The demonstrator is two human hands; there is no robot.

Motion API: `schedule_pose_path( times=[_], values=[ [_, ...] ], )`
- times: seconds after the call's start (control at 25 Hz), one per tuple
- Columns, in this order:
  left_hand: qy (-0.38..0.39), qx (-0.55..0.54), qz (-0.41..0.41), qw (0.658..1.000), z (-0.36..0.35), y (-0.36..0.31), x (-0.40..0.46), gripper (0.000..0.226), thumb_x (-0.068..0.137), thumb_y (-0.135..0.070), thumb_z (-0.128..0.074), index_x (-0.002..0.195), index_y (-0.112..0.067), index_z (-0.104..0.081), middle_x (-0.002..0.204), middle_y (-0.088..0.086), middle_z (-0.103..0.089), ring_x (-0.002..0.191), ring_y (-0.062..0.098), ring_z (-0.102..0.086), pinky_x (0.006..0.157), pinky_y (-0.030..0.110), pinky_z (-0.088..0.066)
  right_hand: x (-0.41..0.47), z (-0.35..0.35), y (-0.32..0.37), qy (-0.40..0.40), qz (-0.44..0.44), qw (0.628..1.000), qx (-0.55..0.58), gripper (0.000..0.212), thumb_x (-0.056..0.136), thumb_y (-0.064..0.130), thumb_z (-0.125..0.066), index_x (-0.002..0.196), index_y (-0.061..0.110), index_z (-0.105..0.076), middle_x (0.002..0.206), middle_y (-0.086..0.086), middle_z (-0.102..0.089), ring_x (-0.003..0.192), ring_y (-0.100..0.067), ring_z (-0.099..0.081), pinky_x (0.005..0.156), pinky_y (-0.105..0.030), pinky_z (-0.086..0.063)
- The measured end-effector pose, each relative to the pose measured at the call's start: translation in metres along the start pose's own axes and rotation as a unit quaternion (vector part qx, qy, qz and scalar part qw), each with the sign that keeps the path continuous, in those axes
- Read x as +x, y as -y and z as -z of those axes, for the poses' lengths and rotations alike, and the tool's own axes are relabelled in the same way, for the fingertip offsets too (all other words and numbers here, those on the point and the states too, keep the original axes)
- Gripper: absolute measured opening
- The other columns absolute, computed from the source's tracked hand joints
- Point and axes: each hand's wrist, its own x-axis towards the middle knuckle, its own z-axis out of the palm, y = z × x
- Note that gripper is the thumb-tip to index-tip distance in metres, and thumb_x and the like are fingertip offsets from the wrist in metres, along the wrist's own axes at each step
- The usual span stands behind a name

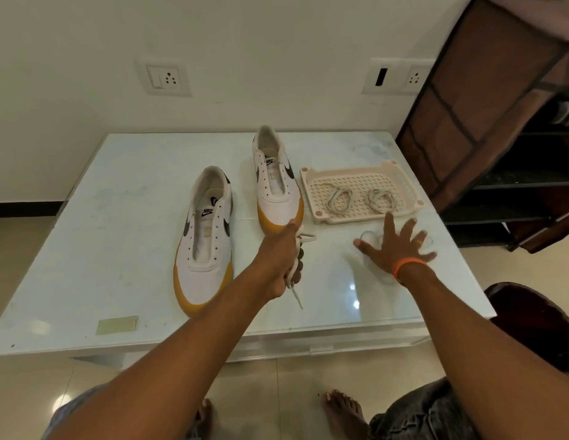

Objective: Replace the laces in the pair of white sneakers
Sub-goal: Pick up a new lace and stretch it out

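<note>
My left hand has its grip closed around a bunched white lace, one end dangling below the fist, just in front of the far sneaker's yellow toe. My right hand is open with fingers spread, hovering over the glass table near the cream tray, which holds two coiled laces. The near sneaker sits unlaced to the left.

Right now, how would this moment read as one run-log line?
left hand: grips lace | right hand: spread, empty | both sneakers: unlaced | tray: two lace bundles
</note>
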Motion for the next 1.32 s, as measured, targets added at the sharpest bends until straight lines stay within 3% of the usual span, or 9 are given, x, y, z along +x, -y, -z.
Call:
schedule_pose_path(
  times=[0.08, 0.16, 0.32, 0.48, 0.64, 0.72, 0.96, 1.16, 1.32],
  values=[
    [-0.017, -0.04, 0.001, 0.999, -0.001, 0.0, 0.004, 0.032, 0.1, -0.041, -0.045, 0.101, -0.009, -0.05, 0.065, 0.004, -0.039, 0.048, 0.014, -0.037, 0.044, 0.022, -0.035, -0.001, -0.034, -0.006, 0.025, -0.008, 0.999, -0.032, 0.085, 0.087, 0.076, -0.027, 0.151, 0.035, 0.01, 0.158, -0.019, 0.015, 0.145, -0.044, 0.008, 0.107, -0.072, -0.003],
    [-0.033, -0.054, -0.006, 0.998, -0.002, -0.001, 0.006, 0.033, 0.098, -0.043, -0.047, 0.103, -0.01, -0.051, 0.07, 0.006, -0.038, 0.051, 0.015, -0.039, 0.044, 0.022, -0.039, -0.01, -0.058, 0.001, -0.078, 0.013, 0.993, -0.089, 0.064, 0.096, 0.059, -0.037, 0.146, 0.021, -0.027, 0.148, -0.027, -0.024, 0.136, -0.047, -0.027, 0.1, -0.069, -0.026],
    [-0.052, -0.013, -0.03, 0.998, -0.003, 0.006, 0.009, 0.033, 0.095, -0.043, -0.052, 0.098, -0.011, -0.054, 0.063, 0.004, -0.04, 0.047, 0.011, -0.037, 0.04, 0.018, -0.031, -0.016, -0.072, 0.01, -0.246, 0.097, 0.964, -0.013, 0.015, 0.092, 0.012, -0.059, 0.095, -0.001, -0.052, 0.089, -0.023, -0.056, 0.079, -0.04, -0.059, 0.063, -0.042, -0.043],
    [-0.104, -0.02, -0.039, 0.994, 0.002, 0.006, 0.016, 0.028, 0.097, -0.037, -0.05, 0.095, -0.011, -0.058, 0.065, 0.005, -0.047, 0.05, 0.014, -0.042, 0.042, 0.02, -0.032, -0.039, -0.037, 0.048, -0.047, 0.109, 0.936, 0.332, 0.013, 0.098, 0.01, -0.048, 0.089, 0.006, -0.056, 0.082, -0.008, -0.059, 0.068, -0.018, -0.052, 0.06, -0.021, -0.04],
    [-0.085, -0.012, 0.041, 0.995, 0.007, 0.008, 0.02, 0.048, 0.099, -0.053, -0.034, 0.1, -0.012, -0.058, 0.072, 0.005, -0.048, 0.055, 0.014, -0.041, 0.043, 0.02, -0.032, -0.098, 0.023, 0.087, 0.218, 0.193, 0.722, 0.628, 0.019, 0.1, 0.021, -0.049, 0.09, 0.01, -0.06, 0.065, 0.001, -0.052, 0.055, -0.009, -0.048, 0.051, -0.023, -0.043],
    [-0.007, -0.046, 0.081, 0.996, 0.009, 0.006, 0.017, 0.067, 0.092, -0.072, -0.027, 0.077, -0.015, -0.06, 0.063, 0.002, -0.048, 0.047, 0.011, -0.039, 0.038, 0.016, -0.03, -0.114, 0.032, 0.092, 0.245, 0.205, 0.696, 0.643, 0.018, 0.1, 0.02, -0.049, 0.092, 0.008, -0.06, 0.065, -0.001, -0.054, 0.055, -0.011, -0.052, 0.05, -0.023, -0.046],
    [0.1, -0.198, 0.074, 0.972, -0.003, 0.008, 0.01, 0.077, 0.078, -0.084, -0.038, 0.081, -0.015, -0.072, 0.069, 0.006, -0.068, 0.068, 0.017, -0.066, 0.068, 0.029, -0.052, -0.118, -0.006, 0.107, -0.125, 0.294, 0.878, 0.357, 0.015, 0.091, 0.012, -0.058, 0.077, 0.015, -0.057, 0.074, 0.005, -0.06, 0.069, -0.001, -0.055, 0.065, -0.007, -0.04],
    [0.079, -0.2, 0.021, 0.976, -0.003, 0.007, 0.013, 0.061, 0.093, -0.061, -0.044, 0.122, -0.011, -0.062, 0.111, 0.015, -0.071, 0.104, 0.029, -0.068, 0.099, 0.043, -0.05, -0.129, -0.026, 0.124, -0.174, 0.248, 0.848, 0.435, 0.007, 0.091, 0.009, -0.055, 0.089, 0.016, -0.058, 0.116, 0.006, -0.043, 0.1, 0.01, -0.044, 0.082, -0.016, -0.04],
    [0.073, -0.277, 0.001, 0.958, 0.002, -0.001, 0.016, 0.044, 0.096, -0.051, -0.05, 0.083, -0.012, -0.065, 0.091, 0.012, -0.073, 0.087, 0.026, -0.07, 0.088, 0.041, -0.055, -0.135, -0.024, 0.131, -0.066, 0.077, 0.686, 0.721, 0.016, 0.095, 0.037, -0.054, 0.109, 0.03, -0.052, 0.127, 0.002, -0.049, 0.116, -0.019, -0.056, 0.095, -0.039, -0.052]
  ],
)
